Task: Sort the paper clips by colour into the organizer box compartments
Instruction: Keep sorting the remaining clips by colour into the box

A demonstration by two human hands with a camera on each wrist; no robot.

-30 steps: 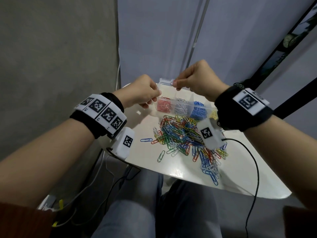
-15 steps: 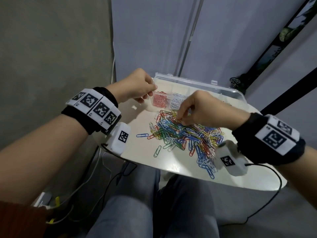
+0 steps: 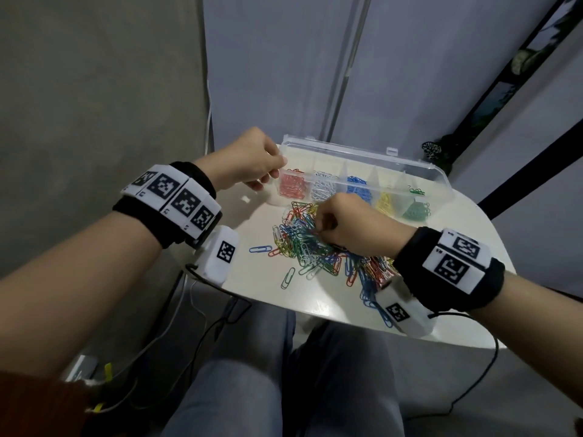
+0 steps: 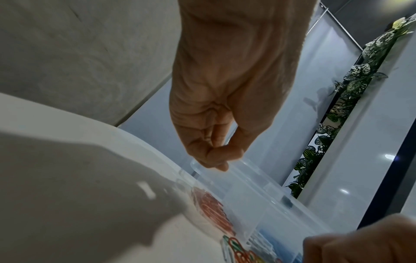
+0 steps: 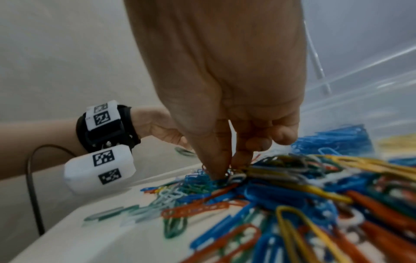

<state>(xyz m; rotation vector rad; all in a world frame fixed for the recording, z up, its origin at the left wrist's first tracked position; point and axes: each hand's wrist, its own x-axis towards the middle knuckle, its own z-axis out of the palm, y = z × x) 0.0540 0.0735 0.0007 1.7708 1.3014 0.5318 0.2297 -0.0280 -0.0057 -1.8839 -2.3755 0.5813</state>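
Observation:
A clear organizer box (image 3: 362, 156) lies open at the back of the white table (image 3: 457, 294). It holds red (image 3: 291, 186), white (image 3: 323, 188), blue (image 3: 358, 184), yellow (image 3: 386, 201) and green clips (image 3: 418, 210) in separate compartments. My left hand (image 3: 274, 171) pinches the box's left corner (image 4: 202, 164) with curled fingers. In front of the box lies a mixed pile of coloured clips (image 3: 303, 247). My right hand (image 3: 318, 227) is down in the pile, thumb and forefinger (image 5: 216, 165) pinched on a clip whose colour I cannot tell.
A lone blue clip (image 3: 260, 249) and a green clip (image 3: 287, 278) lie left of the pile. The table's rounded front edge is close to my knees (image 3: 284, 373). A black cable (image 3: 473, 383) hangs off my right wrist.
My right hand came away from the box's back edge and dropped into the pile, then closed on a clip. The left hand stayed at the box's left end.

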